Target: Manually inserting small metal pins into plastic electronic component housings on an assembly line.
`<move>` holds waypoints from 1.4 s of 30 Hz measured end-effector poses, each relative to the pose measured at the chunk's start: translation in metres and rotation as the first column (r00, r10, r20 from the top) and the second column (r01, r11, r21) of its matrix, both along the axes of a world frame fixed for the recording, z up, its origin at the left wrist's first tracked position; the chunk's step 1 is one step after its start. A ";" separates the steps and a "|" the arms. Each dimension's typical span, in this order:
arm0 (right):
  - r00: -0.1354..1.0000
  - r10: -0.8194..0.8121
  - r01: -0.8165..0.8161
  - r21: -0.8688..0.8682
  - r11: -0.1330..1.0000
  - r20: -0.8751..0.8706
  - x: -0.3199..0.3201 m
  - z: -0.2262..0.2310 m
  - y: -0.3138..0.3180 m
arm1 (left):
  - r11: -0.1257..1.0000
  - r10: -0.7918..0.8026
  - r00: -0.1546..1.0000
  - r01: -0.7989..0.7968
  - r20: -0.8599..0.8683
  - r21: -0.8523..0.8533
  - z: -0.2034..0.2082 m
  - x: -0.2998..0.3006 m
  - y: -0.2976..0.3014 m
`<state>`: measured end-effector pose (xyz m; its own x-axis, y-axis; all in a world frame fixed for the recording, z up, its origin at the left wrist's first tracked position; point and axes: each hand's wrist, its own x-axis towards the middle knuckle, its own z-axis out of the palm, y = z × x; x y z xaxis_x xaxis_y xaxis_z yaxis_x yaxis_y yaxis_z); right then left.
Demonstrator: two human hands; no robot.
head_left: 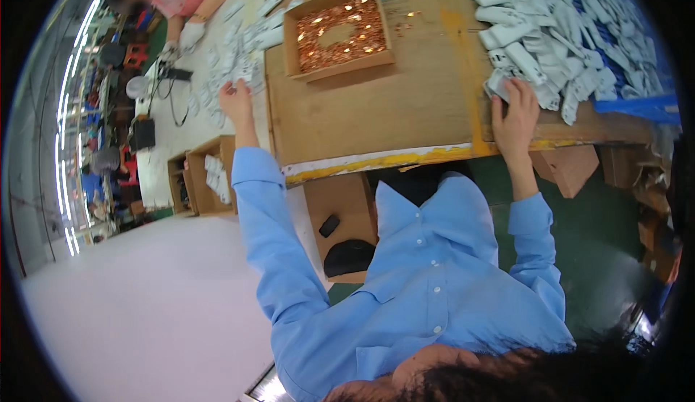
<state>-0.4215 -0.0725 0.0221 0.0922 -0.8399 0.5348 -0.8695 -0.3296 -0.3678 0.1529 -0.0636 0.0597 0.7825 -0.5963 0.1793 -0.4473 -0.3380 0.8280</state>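
Observation:
My left hand point(237, 103) reaches over to the left side of the bench, its fingers bent and drawn together beside small white plastic parts point(250, 74). What lies between those fingertips is too small to make out. On the right, my right hand point(516, 119) has its thumb and fingers around a white plastic housing point(495, 85) at the near edge of a large heap of white housings point(532, 36). Between my hands, farther back, an open cardboard box point(339, 74) holds many small shiny copper-coloured pieces point(340, 25).
Loose copper-coloured bits point(411, 14) lie right of the box. A blue tray edge point(637, 106) borders the heap. At the far left a co-worker's gloved hand point(192, 34) is over the adjoining white table point(161, 170). Cardboard boxes point(210, 185) stand below my left arm.

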 end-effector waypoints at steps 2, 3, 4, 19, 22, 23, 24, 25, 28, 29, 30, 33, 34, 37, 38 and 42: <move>1.000 0.017 -0.018 0.012 1.000 0.021 0.000 0.006 0.003 | 0.998 0.055 0.961 -0.050 0.272 -0.024 -0.010 -0.015 -0.004; 1.000 0.009 -0.009 0.004 1.000 0.021 -0.001 0.006 0.001 | 0.989 0.145 0.834 -0.123 0.532 -0.078 -0.010 -0.019 -0.001; 1.000 0.016 -0.016 0.006 1.000 0.015 -0.003 0.003 0.002 | 0.991 0.132 0.839 -0.106 0.528 -0.080 -0.009 -0.035 -0.001; 0.757 0.653 -0.640 -0.186 0.745 0.011 0.083 0.070 0.079 | 0.667 -0.709 0.444 0.675 -0.548 -0.317 0.017 -0.268 0.097; 0.730 0.683 -0.675 -0.153 0.722 0.002 0.097 0.068 0.086 | 0.607 -0.723 0.357 0.737 -0.592 -0.298 0.017 -0.277 0.104; 0.715 0.698 -0.695 -0.135 0.706 -0.034 0.099 0.067 0.087 | 0.619 -0.718 0.336 0.710 -0.610 -0.337 0.011 -0.276 0.106; 0.699 0.712 -0.714 -0.113 0.691 -0.069 0.100 0.067 0.087 | 0.630 -0.711 0.312 0.681 -0.630 -0.374 0.009 -0.276 0.108; 0.697 0.713 -0.717 -0.106 0.689 -0.074 0.101 0.067 0.087 | 0.632 -0.710 0.308 0.676 -0.633 -0.379 0.008 -0.276 0.110; 0.690 0.723 -0.723 -0.086 0.685 -0.034 0.105 0.069 0.081 | 0.667 -0.680 0.312 0.638 -0.664 -0.383 0.002 -0.268 0.116; 0.712 0.702 -0.699 -0.089 0.710 0.007 0.107 0.072 0.074 | 0.704 -0.672 0.432 0.624 -0.601 -0.339 -0.011 -0.260 0.114; 0.732 0.680 -0.675 -0.089 0.733 0.050 0.109 0.075 0.066 | 0.743 -0.651 0.545 0.600 -0.529 -0.296 -0.025 -0.251 0.112; 0.738 0.667 -0.653 -0.142 0.744 0.101 0.125 0.082 0.010 | 0.868 -0.495 0.750 0.410 -0.439 -0.279 -0.047 -0.222 0.104; 0.760 0.645 -0.635 -0.122 0.763 0.081 0.132 0.084 -0.012 | 0.896 -0.440 0.708 0.308 -0.552 -0.320 -0.032 -0.223 0.101; 0.773 0.633 -0.633 -0.026 0.774 0.032 0.159 0.089 -0.069 | 0.904 -0.399 0.763 0.236 -0.509 -0.357 -0.045 -0.207 0.090; 0.771 0.636 -0.636 -0.018 0.771 0.034 0.169 0.086 -0.089 | 0.916 -0.373 0.777 0.222 -0.508 -0.334 -0.049 -0.206 0.088; 0.750 0.644 -0.634 0.113 0.765 -0.154 0.203 0.068 -0.152 | 0.943 -0.310 0.766 0.169 -0.563 -0.288 -0.041 -0.213 0.084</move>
